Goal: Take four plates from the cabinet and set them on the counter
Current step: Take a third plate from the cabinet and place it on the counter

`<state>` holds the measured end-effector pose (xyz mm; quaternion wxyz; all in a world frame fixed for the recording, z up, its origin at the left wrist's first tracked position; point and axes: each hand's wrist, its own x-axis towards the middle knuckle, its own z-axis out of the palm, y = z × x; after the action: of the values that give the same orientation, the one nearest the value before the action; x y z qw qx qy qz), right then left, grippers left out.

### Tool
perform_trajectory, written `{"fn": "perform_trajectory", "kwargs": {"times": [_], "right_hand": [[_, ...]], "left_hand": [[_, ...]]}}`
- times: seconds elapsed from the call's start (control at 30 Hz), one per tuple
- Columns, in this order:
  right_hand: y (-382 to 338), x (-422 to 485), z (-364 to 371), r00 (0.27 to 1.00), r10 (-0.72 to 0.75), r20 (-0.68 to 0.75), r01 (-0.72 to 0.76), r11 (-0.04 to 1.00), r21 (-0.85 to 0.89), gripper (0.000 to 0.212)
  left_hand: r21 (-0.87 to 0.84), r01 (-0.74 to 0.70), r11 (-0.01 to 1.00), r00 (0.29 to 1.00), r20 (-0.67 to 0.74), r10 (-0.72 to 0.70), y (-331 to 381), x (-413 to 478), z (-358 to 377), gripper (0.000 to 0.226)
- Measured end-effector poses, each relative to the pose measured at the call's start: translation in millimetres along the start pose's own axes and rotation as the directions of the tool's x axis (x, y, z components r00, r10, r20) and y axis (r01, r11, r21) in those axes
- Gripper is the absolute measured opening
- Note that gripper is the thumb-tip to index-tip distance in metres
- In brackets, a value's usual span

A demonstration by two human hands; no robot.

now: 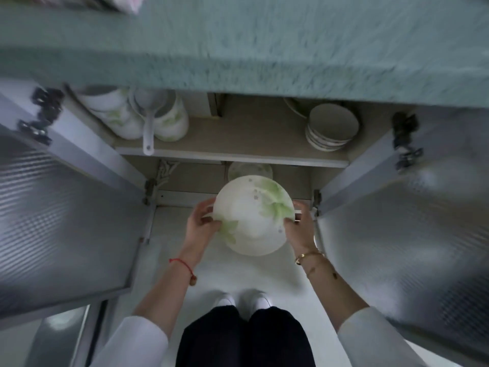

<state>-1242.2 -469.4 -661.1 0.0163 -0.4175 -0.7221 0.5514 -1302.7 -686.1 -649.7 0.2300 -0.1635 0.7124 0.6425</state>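
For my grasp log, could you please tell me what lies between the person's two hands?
The head view shows a white plate with green leaves between the left hand and the right hand, each gripping its rim.

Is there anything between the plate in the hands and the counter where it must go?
Nothing visible blocks it. The left hand and right hand hold the plate at the open front of the cabinet. It must only rise past the front edge of the counter, straight above it.
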Motion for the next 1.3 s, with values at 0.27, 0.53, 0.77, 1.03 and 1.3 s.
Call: {"fn": "perform_trajectory", "kwargs": {"times": [0.27,0.53,0.77,1.03,1.3], "right_hand": [[-113,-117,-97,0.998,0.052,0.023,-0.053,0.996,0.065,0.045],[-219,-226,-202,0.998,-0.017,-0.054,0.028,0.976,0.214,0.044],[-272,-316,-283,0.974,-0.039,-0.222,0.123,0.918,0.377,0.047],[-265,-393,-373,0.866,0.143,-0.480,0.176,0.810,0.560,0.041],[-213,-437,-488,0.688,0.285,-0.668,0.260,0.762,0.593,0.039]], "left_hand": [[0.063,-0.018,0.998,1.000,-0.006,0.019,128,-147,-1,0.058],[0.094,-0.122,0.988,0.990,0.080,0.114,254,-260,3,0.060],[0.103,-0.238,0.966,0.927,0.322,0.194,343,-330,27,0.059],[0.127,-0.331,0.935,0.739,0.651,0.173,386,-392,111,0.055],[0.125,-0.384,0.915,0.493,0.865,0.089,378,-467,246,0.052]]}}
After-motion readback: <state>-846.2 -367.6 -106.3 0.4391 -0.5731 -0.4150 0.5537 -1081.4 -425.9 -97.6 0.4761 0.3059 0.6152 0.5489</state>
